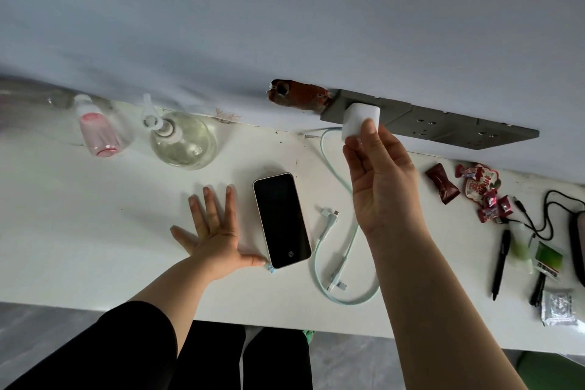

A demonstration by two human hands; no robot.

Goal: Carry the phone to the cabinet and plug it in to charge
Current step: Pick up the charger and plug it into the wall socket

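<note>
Bottles are standing far left and sweets far right, the cable looping beside the phone. The phone is lying face up, long axis near-to-far. The left hand is resting spread flat, touching it; the right hand is pinching the charger at the socket.

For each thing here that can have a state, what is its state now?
phone: flat on the cabinet top, screen up and dark, no cable in it
charger block: at the wall socket, right hand grips it
wall socket strip: other outlets free
cable: lying loose, connector ends unplugged
left hand: open, flat, thumb touching phone corner
pump bottle: upright
</note>
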